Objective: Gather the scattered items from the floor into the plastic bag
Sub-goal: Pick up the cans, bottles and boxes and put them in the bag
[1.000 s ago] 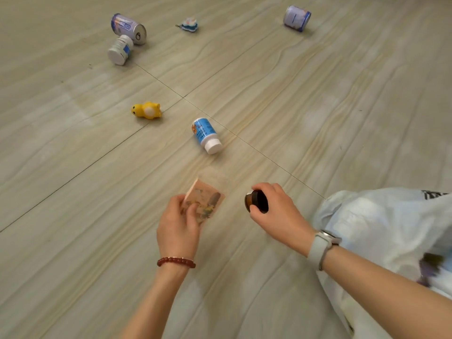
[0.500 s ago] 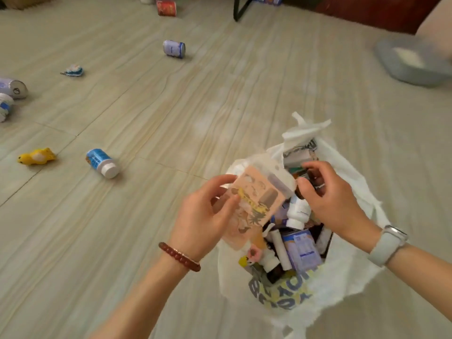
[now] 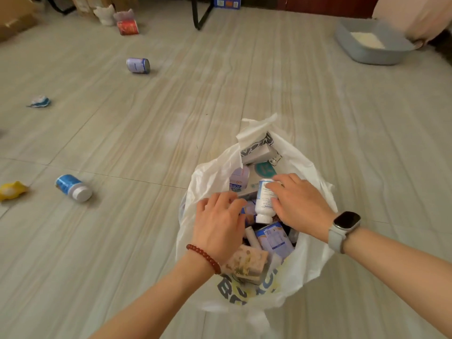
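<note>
Both hands are over the mouth of the plastic bag (image 3: pixel 315 243), which sits on the floor w/ its top spread wide. Left hand (image 3: pixel 217 223) hovers above the contents, fingers loosely spread, gripping nothing I can see. Right hand (image 3: pixel 299 204) rests fingers on a white bottle (image 3: pixel 265 201) lying on top of the pile; fingers look fairly straight, more touching than clamping, thumb side hidden so can't be sure. A tan patterned packet (image 3: pixel 247 264) lies in the bag just below the left wrist.

Step in hand, by my read: settling dropped stuff into the bag. To do it well: press items down and toward the middle so nothing rolls out over the low rim, keep the mouth open, don't drag the thin plastic shut w/ the wrists.

Not done yet. On the floor, well apart from the bag: blue bottle (image 3: pixel 73 188), yellow toy (image 3: pixel 11 190), small blue-white thing (image 3: pixel 39 102), purple can (image 3: pixel 138 65). Nearest next: blue bottle; it's round, likely rolls, so grab across the body.
</note>
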